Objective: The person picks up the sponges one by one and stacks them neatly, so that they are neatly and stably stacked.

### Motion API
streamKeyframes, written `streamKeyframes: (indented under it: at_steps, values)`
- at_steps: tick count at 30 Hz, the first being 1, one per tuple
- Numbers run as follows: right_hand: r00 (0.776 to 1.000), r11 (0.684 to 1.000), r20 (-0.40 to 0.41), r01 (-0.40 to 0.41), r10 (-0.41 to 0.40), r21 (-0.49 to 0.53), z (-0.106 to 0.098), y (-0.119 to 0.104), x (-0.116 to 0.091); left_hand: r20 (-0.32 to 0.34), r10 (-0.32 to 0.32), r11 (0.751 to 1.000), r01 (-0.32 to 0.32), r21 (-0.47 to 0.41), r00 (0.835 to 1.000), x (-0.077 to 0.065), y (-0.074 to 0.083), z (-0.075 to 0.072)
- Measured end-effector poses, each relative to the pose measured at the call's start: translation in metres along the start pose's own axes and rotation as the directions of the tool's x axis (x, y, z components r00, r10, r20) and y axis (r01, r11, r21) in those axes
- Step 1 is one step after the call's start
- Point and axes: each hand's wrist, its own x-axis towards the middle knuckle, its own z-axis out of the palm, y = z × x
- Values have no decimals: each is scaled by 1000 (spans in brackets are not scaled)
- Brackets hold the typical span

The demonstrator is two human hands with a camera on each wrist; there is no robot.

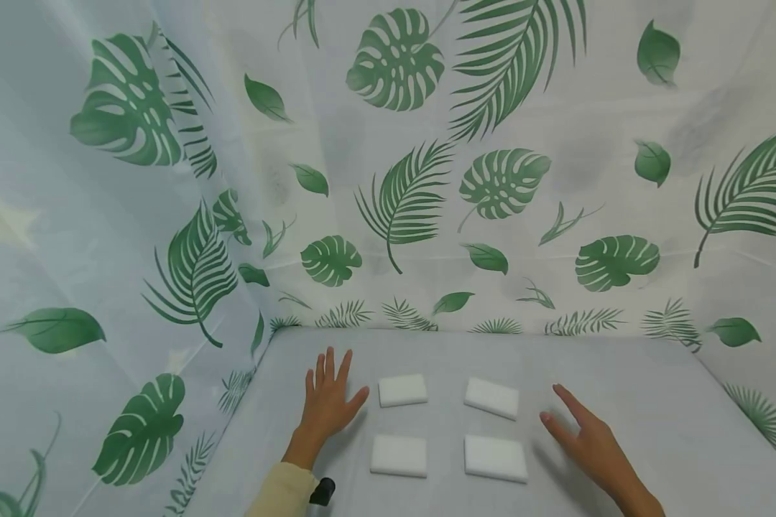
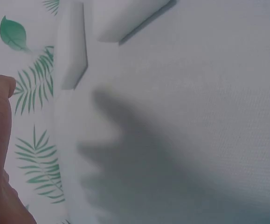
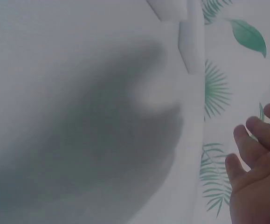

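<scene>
Four is above the count I give, so: several white rectangular sponge-like blocks lie flat in two rows on the table. The back left block (image 1: 403, 390) is nearest to my left hand (image 1: 330, 401), which hovers left of it with fingers spread and holds nothing. In front of it lies the front left block (image 1: 399, 456). My right hand (image 1: 588, 441) hovers right of the back right block (image 1: 492, 398) and the front right block (image 1: 495, 458), thumb and forefinger apart, nothing held. In the right wrist view several fingers (image 3: 251, 144) of that hand are loosely bent.
A pale cloth covers the table (image 1: 446, 359). Behind and to the left hang white curtains (image 1: 556, 122) printed with green leaves. A black strap-like piece (image 1: 323, 491) sits at my left wrist, by a cream sleeve (image 1: 284, 490).
</scene>
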Motion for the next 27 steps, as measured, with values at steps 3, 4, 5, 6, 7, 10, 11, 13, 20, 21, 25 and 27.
streamKeyframes:
  at_steps: [3,4,5,6,7,10,11,13,20,21,25,27]
  values:
    - [999,999,34,-14,13,37,5,-5,-9,-1,-1,1000,1,-1,1000,-3,0,1]
    - [999,999,47,-12,10,47,7,-6,-11,-3,0,1000,0,-1,1000,-3,0,1]
    - [998,998,64,-14,11,55,9,-7,-14,-4,-1,1000,1,0,1000,-4,0,2]
    - [996,998,85,-16,11,66,11,-8,-16,-6,-1,1000,1,0,1000,-5,-1,3]
    - [994,997,107,-21,13,71,13,-8,-18,-8,-2,1000,2,-2,1000,-5,-1,3]
    - [985,996,173,-25,10,84,19,-8,-23,-9,-3,1000,2,-14,1000,-7,-1,5]
    - [981,996,194,-27,9,90,21,-8,-25,-8,-3,1000,3,-18,1000,-8,-1,6]
    - [974,995,227,-24,2,96,27,-6,-27,-8,-3,1000,2,-25,1000,-9,-1,7]
    - [959,995,282,-26,-2,93,42,-1,-30,-23,5,999,-6,-34,1000,-17,-4,13]
    - [959,996,283,-25,-1,89,44,0,-30,-25,6,999,-7,-39,1000,-18,-4,14]
    - [960,998,280,-13,-6,68,49,2,-32,-22,3,997,-5,-80,1000,-22,-6,18]
    - [961,998,275,0,-17,64,50,3,-33,-14,-1,995,-1,-104,1000,-24,-7,20]
